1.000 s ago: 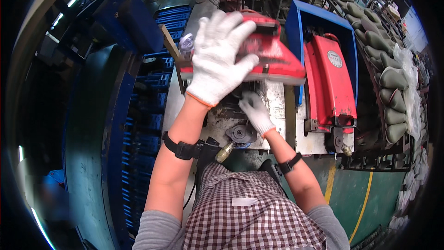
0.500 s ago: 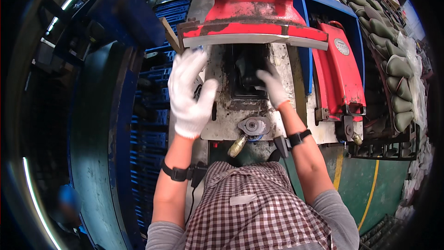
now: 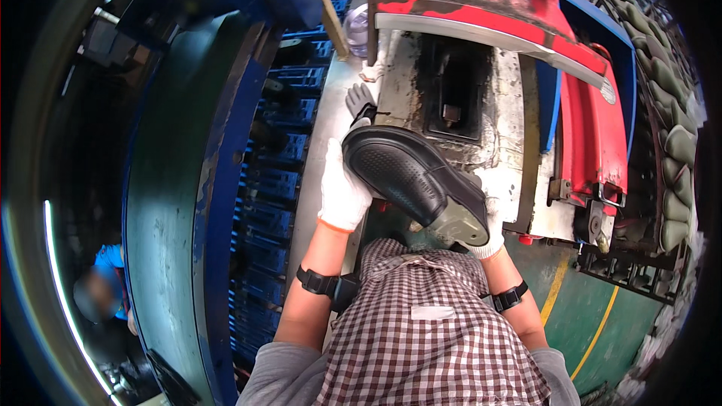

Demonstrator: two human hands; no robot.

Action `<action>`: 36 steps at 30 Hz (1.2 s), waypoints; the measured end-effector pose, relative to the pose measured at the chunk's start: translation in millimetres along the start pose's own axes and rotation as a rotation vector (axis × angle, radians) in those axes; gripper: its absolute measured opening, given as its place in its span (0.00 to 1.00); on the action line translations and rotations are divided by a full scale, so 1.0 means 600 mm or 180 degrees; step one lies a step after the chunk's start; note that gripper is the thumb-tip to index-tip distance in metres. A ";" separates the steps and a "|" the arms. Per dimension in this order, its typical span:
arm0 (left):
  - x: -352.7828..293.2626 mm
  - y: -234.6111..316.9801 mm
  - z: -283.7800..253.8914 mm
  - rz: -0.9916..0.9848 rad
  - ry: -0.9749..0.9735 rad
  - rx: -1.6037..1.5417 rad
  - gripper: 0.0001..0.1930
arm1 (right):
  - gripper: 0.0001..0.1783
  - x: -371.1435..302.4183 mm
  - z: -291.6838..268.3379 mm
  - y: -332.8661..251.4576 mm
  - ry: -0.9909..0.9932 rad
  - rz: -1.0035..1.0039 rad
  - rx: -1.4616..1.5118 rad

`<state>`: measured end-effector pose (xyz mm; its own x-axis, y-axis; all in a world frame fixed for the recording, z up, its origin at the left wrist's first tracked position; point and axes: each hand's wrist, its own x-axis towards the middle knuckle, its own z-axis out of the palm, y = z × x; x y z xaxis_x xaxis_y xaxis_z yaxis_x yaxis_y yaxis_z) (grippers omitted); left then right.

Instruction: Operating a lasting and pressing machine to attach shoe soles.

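Observation:
A black shoe (image 3: pixel 398 169) on an olive-green shoe last (image 3: pixel 460 222) is held in front of my apron, tilted, with its toe to the upper left. My left hand (image 3: pixel 342 195), in a white glove, is closed round the toe side. At the heel end my right hand (image 3: pixel 494 237), gloved too, grips the shoe and last; its fingers are partly hidden behind them. Beyond the shoe lies the black recess (image 3: pixel 455 83) of the press, with a small metal block in it.
The red press head (image 3: pixel 481 11) overhangs the recess. A grey glove (image 3: pixel 360 98) and a clear bottle (image 3: pixel 357 30) are beside it. A second red machine part (image 3: pixel 594 135) stands right, near racked olive lasts (image 3: pixel 677 146). At left are a green conveyor (image 3: pixel 169 165) and a person (image 3: pixel 109 278).
My hands, empty or blurred over the press before, have come nearer my body and now hold the black shoe. The dark shape in the recess is gone from it. My view has shifted left.

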<state>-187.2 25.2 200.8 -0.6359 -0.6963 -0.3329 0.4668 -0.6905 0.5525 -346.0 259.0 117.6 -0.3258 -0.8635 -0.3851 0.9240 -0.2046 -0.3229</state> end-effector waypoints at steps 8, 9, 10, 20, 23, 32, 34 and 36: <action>-0.111 -0.056 -0.055 -0.0067 0.0006 -0.0322 0.47 | 0.45 0.038 0.119 0.047 -0.0560 0.0166 -0.1108; -0.108 -0.055 -0.065 0.0035 -0.0205 -0.0317 0.47 | 0.43 0.051 0.127 0.053 -0.0858 0.0161 -0.2125; -0.102 -0.046 -0.082 0.0108 -0.0007 -0.0246 0.37 | 0.41 0.048 0.177 0.054 -0.0979 0.0127 -0.3212; -0.021 0.086 -0.493 0.0329 0.2457 0.0812 0.22 | 0.17 0.088 0.092 0.022 0.0287 -0.2894 -0.7272; 0.005 0.151 -0.614 0.0626 0.3259 0.1460 0.30 | 0.13 0.095 0.085 0.030 0.0221 -0.3108 -0.7143; -0.024 0.272 -0.693 0.0055 0.3901 0.3997 0.54 | 0.13 0.107 0.084 0.035 0.0149 -0.2967 -0.7134; -0.047 0.251 -0.707 0.0740 0.3470 0.4254 0.49 | 0.13 0.108 0.081 0.033 0.0160 -0.2880 -0.7154; -0.092 0.211 -0.721 0.1083 0.4497 0.4522 0.46 | 0.14 0.105 0.079 0.034 0.0236 -0.2884 -0.7267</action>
<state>172.9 -108.7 -41.2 0.5106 -0.8590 0.0375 -0.7211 -0.4040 0.5628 -338.1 178.5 128.0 -0.3901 -0.8674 0.3089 -0.8957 0.2797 -0.3456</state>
